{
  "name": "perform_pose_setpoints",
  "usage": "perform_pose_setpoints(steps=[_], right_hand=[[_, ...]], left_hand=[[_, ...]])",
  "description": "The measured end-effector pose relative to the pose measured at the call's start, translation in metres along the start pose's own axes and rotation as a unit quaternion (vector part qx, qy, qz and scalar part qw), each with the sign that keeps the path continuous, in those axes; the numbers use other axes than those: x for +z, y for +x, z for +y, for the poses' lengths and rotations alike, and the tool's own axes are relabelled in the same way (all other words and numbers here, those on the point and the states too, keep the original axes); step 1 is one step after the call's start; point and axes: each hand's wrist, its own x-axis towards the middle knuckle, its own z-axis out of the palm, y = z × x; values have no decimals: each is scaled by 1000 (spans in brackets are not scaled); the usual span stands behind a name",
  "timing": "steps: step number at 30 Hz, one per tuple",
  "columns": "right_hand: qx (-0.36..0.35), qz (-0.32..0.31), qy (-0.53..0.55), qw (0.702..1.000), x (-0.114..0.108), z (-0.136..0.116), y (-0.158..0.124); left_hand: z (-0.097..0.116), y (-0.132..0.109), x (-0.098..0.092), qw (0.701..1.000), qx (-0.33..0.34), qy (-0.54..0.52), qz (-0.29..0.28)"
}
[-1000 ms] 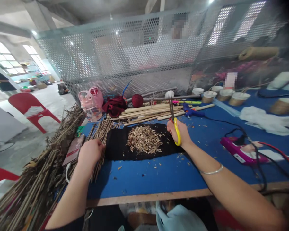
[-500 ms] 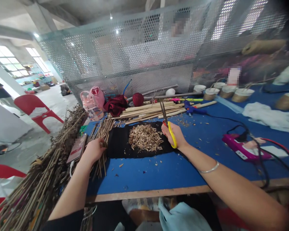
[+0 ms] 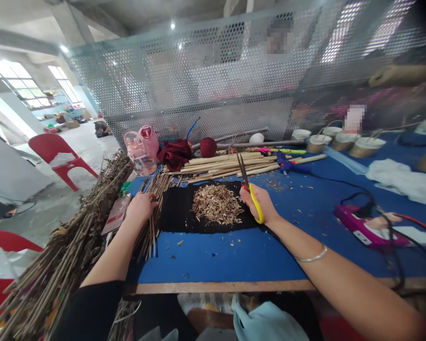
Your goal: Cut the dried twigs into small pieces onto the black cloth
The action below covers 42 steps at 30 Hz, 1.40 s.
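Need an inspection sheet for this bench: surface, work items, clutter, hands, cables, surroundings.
Surface: blue table, loose scraps scattered on it.
Work items: chips heaped on a black cloth; thin sticks left of the cloth.
Clutter: phone at left; dowels and glue gun behind the cloth; white gloves at right.
Left hand: at the thin sticks; grip unclear.
Right hand: holds scissors by the yellow handle, near the cloth's right end.
Cables: black cord from the glue gun; red cord beside the purple box.
Surroundings: mesh partition behind the table; red chair off to the left.
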Motion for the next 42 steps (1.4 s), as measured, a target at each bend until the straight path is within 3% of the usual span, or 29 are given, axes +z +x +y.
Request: perform_pose_setpoints(steps=[9, 13, 15, 18, 20, 23, 25, 27, 29, 33, 35, 37, 39, 42], right_hand=[[3, -10, 0, 1000, 1, 2, 0], [3, -12, -6, 1000, -1, 0, -1], [0, -15, -7, 1000, -1, 0, -1], [-6, -21, -6, 1000, -1, -1, 0], [-10, -20, -4, 1000, -1, -1, 0], [-12, -18, -1, 1000, -1, -1, 0], [-11, -21, 4, 1000, -1, -1, 0], [-11, -22, 10, 1000, 0, 0, 0], [-12, -23, 17, 1000, 0, 0, 0], [-11, -26, 18, 999, 1, 0, 0], [-10, -24, 15, 1000, 1, 1, 0], [-8, -22, 12, 1000, 1, 1, 0], [-8, -22, 8, 1000, 1, 1, 0], [-9, -23, -1, 1000, 1, 1, 0]], left_hand=[[-4, 16, -6, 999, 48, 2, -7], [-9, 17, -10, 993, 22, -114, -2], [-10, 17, -8, 976, -10, -216, -13], [-8, 16, -3, 922, -59, -381, -33], [-8, 16, 2, 896, -73, -435, -42], [-10, 16, 3, 909, -77, -409, -28], [-10, 14, -2, 924, -73, -374, 15], [-2, 10, -10, 925, -59, -370, 71], [14, 4, -15, 905, -31, -412, 102], [62, -6, -11, 866, 18, -500, 2], [81, -10, -6, 870, 41, -490, -28], [91, -13, -4, 910, 63, -409, 14], [89, -19, -7, 960, 60, -265, 59], [71, -31, -12, 997, -22, -71, 27]])
